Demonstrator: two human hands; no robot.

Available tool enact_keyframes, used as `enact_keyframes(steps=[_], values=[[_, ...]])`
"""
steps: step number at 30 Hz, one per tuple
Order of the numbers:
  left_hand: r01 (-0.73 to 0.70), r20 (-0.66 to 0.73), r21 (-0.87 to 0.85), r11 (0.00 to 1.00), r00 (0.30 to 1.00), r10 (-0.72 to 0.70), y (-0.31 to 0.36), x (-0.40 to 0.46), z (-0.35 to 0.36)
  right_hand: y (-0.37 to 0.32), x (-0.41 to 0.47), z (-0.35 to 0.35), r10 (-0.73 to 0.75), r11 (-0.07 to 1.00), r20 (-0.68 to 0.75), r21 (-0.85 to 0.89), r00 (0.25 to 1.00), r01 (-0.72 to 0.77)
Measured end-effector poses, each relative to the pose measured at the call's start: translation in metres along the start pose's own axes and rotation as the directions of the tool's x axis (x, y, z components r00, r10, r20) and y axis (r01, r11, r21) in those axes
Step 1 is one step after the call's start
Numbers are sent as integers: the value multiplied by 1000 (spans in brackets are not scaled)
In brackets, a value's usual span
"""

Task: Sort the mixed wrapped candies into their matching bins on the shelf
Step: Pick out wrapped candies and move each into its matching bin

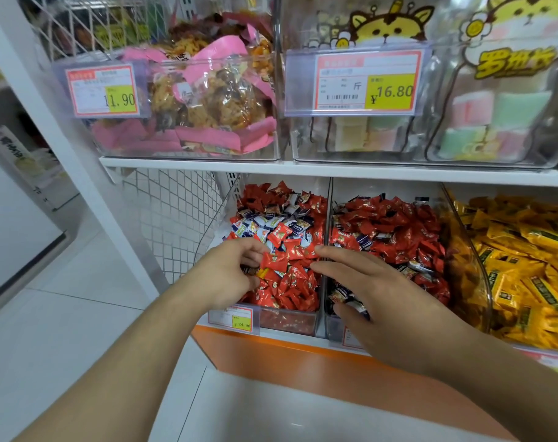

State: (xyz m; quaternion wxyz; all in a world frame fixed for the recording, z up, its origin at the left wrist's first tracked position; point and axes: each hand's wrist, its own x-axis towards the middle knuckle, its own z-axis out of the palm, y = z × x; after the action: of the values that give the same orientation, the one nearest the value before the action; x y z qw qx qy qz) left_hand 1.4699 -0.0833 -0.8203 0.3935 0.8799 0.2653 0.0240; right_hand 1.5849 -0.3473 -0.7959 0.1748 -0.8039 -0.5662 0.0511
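Step in hand: the left hand (231,269) lifts red candies out of the left bin (287,320), which holds a mix of red and blue-white pieces.
Left grip: thumb and fingers are curled and pinch a red candy (272,260); a few more wrappers, one with an orange end, seem to sit in the palm, but the fingers hide them, so I cannot count them.
Right grip: the right hand (386,301) has its fingers stretched forward and a little spread, with the thumb low at the front edge of the middle bin (330,327). Blue-white wrappers (347,298) show under the palm; I cannot tell if it holds them or only covers them.
Candy to grip: the pinched candy is at the left fingertips, just above the pile near the front left corner of the left bin, and close to the right fingertips, which reach over the divider (325,237) between the two bins.
Where it belongs: the middle bin is mostly red, so the red pieces likely go there, across the divider.
How to do it well: hold the wrapper by its body, not by the twisted end, so it does not slip. Carry it low over the divider and release it well inside the middle bin. Take blue-white candies (264,223) the other way only after checking the print.
Risk: a full palm can drop pieces off the front edge of the shelf (303,341).
Not involved: the yellow bin (526,266) on the right.
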Motion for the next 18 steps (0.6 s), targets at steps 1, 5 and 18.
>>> enact_keyframes(steps=[1,5,18], values=[[-4,1,-29,1000,1000,4,2,-1,1,0,0,0,1,1000,2,0,1000,-1],[-14,-18,-46,999,1000,13,11,-6,3,0,0,0,-1,1000,5,-1,1000,1],[68,-235,-197,978,965,-115,29,-19,-9,2,-1,0,-21,1000,-1,5,1000,21]])
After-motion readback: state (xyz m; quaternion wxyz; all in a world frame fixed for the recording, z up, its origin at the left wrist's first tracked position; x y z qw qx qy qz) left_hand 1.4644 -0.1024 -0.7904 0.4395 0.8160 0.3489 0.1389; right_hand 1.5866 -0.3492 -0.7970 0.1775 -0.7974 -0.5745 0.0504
